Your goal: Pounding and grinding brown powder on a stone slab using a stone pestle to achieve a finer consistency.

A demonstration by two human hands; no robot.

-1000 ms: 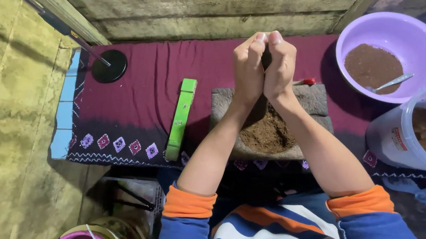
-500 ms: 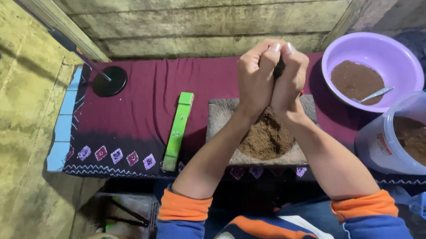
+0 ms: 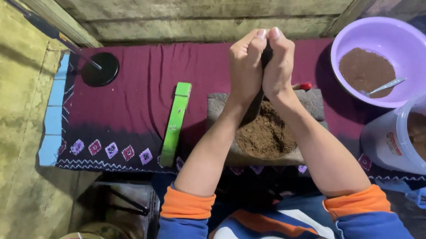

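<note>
Both my hands are up together over the stone slab [image 3: 312,101], left hand [image 3: 244,67] and right hand [image 3: 278,65] pressed side by side, grips wrapped shut around something dark between the palms; what it is, I cannot tell. Right below them sits the heap of brown powder [image 3: 264,134] on the slab. A green bar [image 3: 175,123] lies just left on the maroon cloth [image 3: 131,96]. To my right, a purple basin [image 3: 416,45] holds more brown powder and a spoon [image 3: 385,87].
</note>
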